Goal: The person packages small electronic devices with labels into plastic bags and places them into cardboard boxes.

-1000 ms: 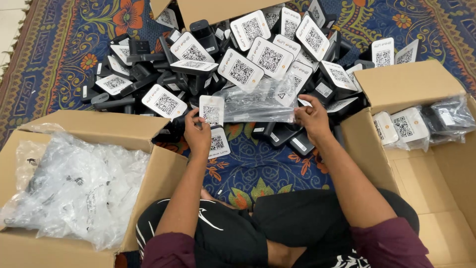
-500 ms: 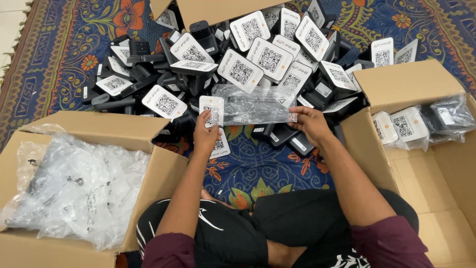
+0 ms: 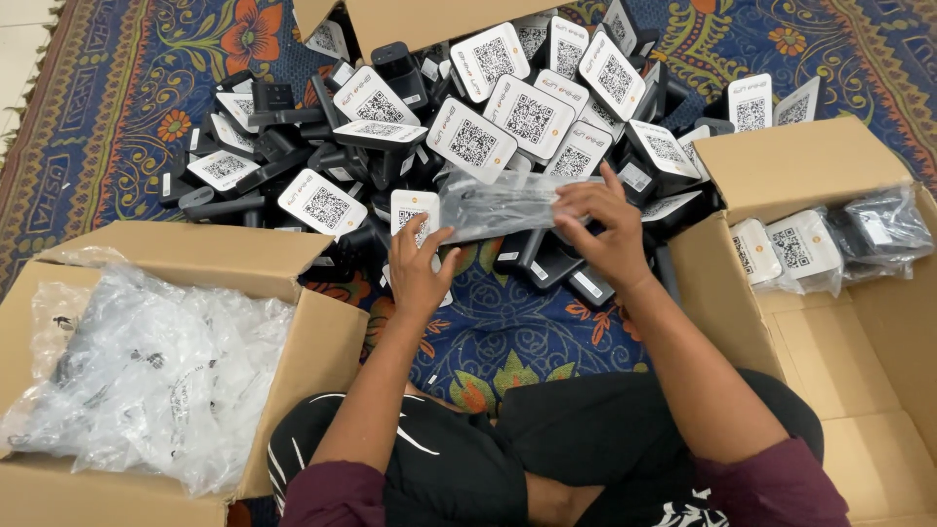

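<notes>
My left hand (image 3: 422, 270) grips the white-faced end of a small black stand with a square code card (image 3: 414, 210). The stand lies half inside a clear plastic bag (image 3: 498, 203) that stretches to the right. My right hand (image 3: 605, 226) holds the bag's far end, fingers spread over it. Both hands hover just in front of a large heap of similar black stands with white code cards (image 3: 488, 107) on a patterned carpet (image 3: 508, 322).
A cardboard box (image 3: 195, 256) at my left holds several empty clear bags (image 3: 146, 371). A second cardboard box (image 3: 820, 166) at my right holds bagged stands (image 3: 830, 244). Another box flap (image 3: 429, 18) sticks up behind the heap. My knees are below.
Both hands have risen slightly with the bag and stand. My right hand has shifted along the bag's right end, and the stand sits deeper in the bag.
</notes>
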